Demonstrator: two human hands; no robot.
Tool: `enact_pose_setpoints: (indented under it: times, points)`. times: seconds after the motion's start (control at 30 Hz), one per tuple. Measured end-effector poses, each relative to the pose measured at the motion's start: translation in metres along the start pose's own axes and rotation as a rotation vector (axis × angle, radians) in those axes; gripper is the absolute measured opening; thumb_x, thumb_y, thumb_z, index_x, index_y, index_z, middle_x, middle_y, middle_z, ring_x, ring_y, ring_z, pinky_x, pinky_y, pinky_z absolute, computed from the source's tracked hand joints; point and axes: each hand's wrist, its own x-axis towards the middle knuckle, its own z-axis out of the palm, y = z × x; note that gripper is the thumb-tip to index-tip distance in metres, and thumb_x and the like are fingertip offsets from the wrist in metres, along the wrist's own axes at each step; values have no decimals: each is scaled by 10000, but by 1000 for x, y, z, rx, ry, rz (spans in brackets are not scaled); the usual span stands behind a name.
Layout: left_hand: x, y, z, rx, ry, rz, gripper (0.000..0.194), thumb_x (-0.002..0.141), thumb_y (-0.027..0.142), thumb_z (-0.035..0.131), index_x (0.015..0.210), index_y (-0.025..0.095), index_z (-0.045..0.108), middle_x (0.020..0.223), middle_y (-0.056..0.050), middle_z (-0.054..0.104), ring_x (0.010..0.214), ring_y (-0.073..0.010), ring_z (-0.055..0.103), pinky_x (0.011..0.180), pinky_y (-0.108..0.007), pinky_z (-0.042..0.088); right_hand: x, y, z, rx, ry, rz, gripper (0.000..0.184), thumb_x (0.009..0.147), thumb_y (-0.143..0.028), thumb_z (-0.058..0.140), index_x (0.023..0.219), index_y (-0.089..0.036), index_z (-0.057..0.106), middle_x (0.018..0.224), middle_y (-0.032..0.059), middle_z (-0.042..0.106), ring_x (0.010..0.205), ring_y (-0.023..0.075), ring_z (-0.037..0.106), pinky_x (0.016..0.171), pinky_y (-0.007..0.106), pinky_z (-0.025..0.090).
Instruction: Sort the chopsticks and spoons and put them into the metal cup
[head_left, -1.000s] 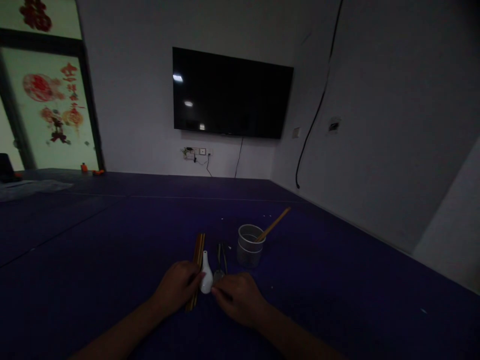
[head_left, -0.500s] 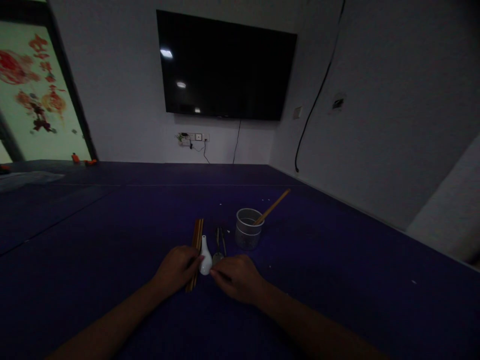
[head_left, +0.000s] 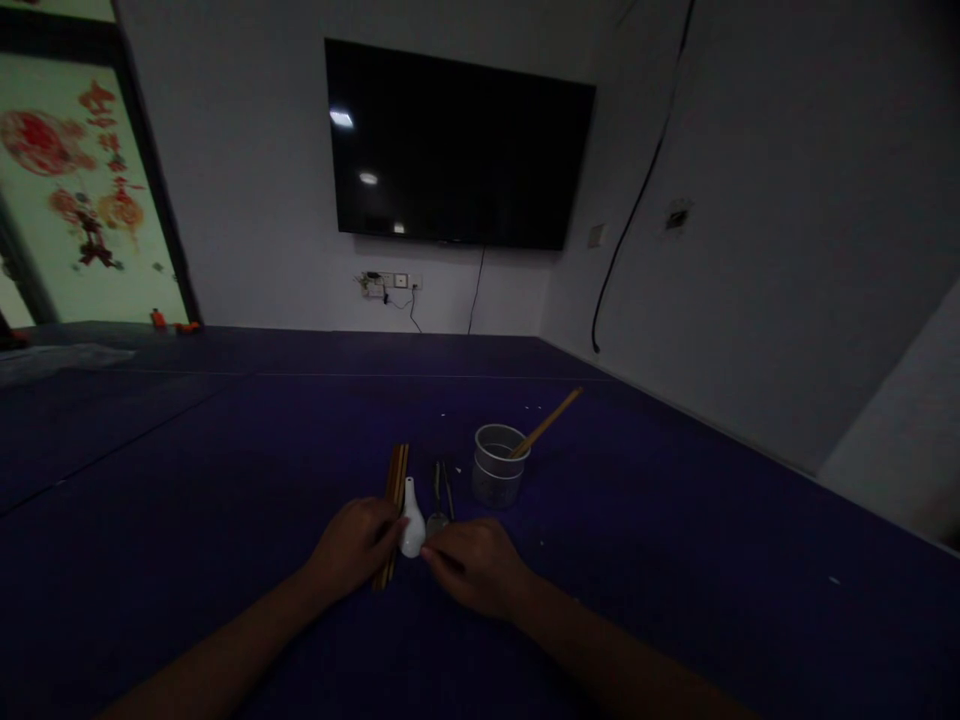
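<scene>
A white ceramic spoon (head_left: pixel 412 535) lies in front of me with its handle pointing away. My left hand (head_left: pixel 356 545) is closed at the left side of its bowl, fingertips on the spoon, and covers part of a bundle of wooden chopsticks (head_left: pixel 397 475). From the right, my right hand (head_left: pixel 476 565) has its fingers pressed together, the tips at the spoon's lower right edge. Between the spoon and a grey metal cup lies metal cutlery (head_left: pixel 437 500), its near end partly behind my right hand. One wooden stick (head_left: pixel 551 418) leans in that cup (head_left: pixel 496 485).
Everything lies on a dark blue-purple surface (head_left: pixel 187 540) with small white specks. Farther off are small orange objects (head_left: pixel 159 318) and a clear plastic sheet (head_left: pixel 67 360) at the left. A television (head_left: pixel 457 145) hangs on the wall; a black cable (head_left: pixel 637 190) runs down at the right.
The whole view has shifted slightly, so things sit a little lower in the picture. Both hands stay at the spoon, with no clear movement of the objects.
</scene>
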Motion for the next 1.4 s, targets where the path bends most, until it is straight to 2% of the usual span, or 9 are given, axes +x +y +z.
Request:
enact_pose_setpoints:
  times: [0.53,0.83,1.07,1.4]
  points:
    - [1,2,-1,-30,11,-52,374,894,320,342,620,186,558,621,-30,621,626,-156,573,593,-258,368,0,0,0,-34,-2,3,270,903,-245,416,733,-185,616,656,9,675,550,119,606,496,235,341]
    - [1,3,-2,-24,6,-59,361,893,316,345,667,186,594,671,-38,646,681,-170,589,629,-265,383,0,1,0,-27,-38,24,267,907,-260,423,748,-193,627,685,19,688,583,128,625,523,225,384]
    - [1,0,2,-1,22,-64,350,891,318,358,658,193,586,666,-36,645,673,-169,595,627,-259,379,0,1,2,-14,-36,25,278,911,-252,413,752,-190,633,678,22,686,593,125,623,522,223,376]
    - [2,0,4,16,16,-59,360,893,310,349,638,183,570,674,-46,642,653,-168,587,597,-254,372,1,0,1,-31,-116,77,220,879,-247,454,751,-196,625,703,12,692,611,132,632,521,227,362]
